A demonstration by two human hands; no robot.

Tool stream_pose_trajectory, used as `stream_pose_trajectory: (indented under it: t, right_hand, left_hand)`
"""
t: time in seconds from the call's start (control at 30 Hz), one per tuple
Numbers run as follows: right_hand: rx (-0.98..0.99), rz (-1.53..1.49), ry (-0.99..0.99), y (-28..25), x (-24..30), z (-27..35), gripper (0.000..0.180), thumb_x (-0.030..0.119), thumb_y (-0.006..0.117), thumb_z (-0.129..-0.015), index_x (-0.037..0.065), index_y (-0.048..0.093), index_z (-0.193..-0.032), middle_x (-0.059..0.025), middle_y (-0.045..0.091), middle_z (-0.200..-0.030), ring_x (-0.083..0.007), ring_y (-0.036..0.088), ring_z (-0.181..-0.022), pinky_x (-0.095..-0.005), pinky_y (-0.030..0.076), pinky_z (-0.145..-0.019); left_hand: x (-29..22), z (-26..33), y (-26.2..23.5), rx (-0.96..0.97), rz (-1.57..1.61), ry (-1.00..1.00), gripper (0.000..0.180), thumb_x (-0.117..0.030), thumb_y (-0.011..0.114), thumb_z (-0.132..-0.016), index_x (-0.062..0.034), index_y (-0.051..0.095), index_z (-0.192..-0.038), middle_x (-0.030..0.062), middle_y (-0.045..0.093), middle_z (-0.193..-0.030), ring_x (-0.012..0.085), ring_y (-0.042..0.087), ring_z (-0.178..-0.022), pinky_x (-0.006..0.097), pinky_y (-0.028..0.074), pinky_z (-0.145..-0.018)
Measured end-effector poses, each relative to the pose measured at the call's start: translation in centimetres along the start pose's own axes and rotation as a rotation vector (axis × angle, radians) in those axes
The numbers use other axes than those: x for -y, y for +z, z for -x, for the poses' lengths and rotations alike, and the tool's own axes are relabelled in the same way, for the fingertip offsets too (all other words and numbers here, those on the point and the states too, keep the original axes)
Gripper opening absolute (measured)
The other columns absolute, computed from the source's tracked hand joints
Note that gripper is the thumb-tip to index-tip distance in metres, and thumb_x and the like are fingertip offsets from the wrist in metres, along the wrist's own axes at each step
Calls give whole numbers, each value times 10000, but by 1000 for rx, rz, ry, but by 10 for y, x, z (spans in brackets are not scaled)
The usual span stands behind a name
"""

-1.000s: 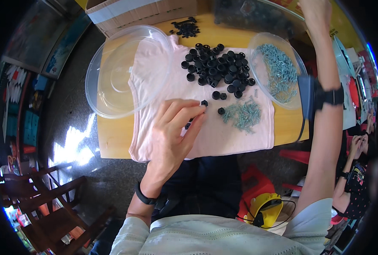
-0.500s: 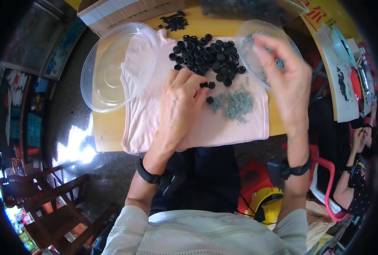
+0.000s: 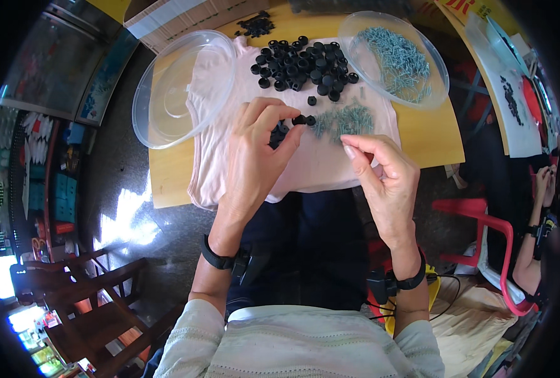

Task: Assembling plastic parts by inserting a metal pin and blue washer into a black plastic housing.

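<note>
On our wooden table, a big pile of black caps waits. Our left hand pinches one cap; our right hand pinches closed, its content unclear.

Both forearms reach out from the near side, each with a dark band at the wrist. The left hand lies farther out, back turned up, its fingers curled and bunched toward the thumb in a pinch pointing right. The right hand sits nearer and to the right, raised a little, palm turned inward to the left, its thumb and forefinger drawn together while the other fingers fold loosely behind.
</note>
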State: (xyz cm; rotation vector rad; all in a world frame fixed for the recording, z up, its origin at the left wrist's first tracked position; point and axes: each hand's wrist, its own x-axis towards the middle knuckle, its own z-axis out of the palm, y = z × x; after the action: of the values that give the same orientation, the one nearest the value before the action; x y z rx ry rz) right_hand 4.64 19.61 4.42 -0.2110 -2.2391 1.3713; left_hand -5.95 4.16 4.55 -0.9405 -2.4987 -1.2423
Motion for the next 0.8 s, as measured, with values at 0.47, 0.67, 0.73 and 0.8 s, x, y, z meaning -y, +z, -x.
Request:
stream_pose_trajectory:
  t: [0.47, 0.67, 0.73, 0.8]
  right_hand:
    - [-15, -23, 29, 11, -6, 11, 129, -12, 659, -833, 21, 674, -956, -72, 623, -806, -128, 540, -616, -247, 434, -525]
    - [-4, -12, 47, 9, -7, 12, 129, -13, 662, -829, 20, 673, -953, -70, 619, -786, -126, 540, -617, -244, 433, -527]
    - [14, -34, 74, 10, -7, 12, 129, -22, 661, -828, 12, 670, -951, -70, 618, -780, -114, 536, -616, -248, 430, -521]
    - [27, -110, 123, 14, -9, 15, 118, 6, 651, -852, 8, 668, -969, -58, 624, -794, -99, 532, -628, -237, 431, -517]
  left_hand:
    - [11, -8, 12, 82, -224, 196, 222, -74, 726, -729, -84, 700, -949, 42, 615, -989, 239, 555, -920, 343, 479, -783]
    - [19, -8, 16, 107, -150, 144, 199, -95, 723, -698, -77, 697, -895, 34, 602, -971, 241, 536, -917, 363, 415, -808]
    - [16, -8, 12, 83, -147, 147, 196, -85, 736, -699, -73, 698, -891, 42, 600, -971, 239, 540, -907, 352, 433, -793]
    - [7, -3, 4, 80, -112, 122, 206, -78, 745, -700, -73, 703, -902, 51, 597, -971, 231, 545, -903, 341, 442, -778]
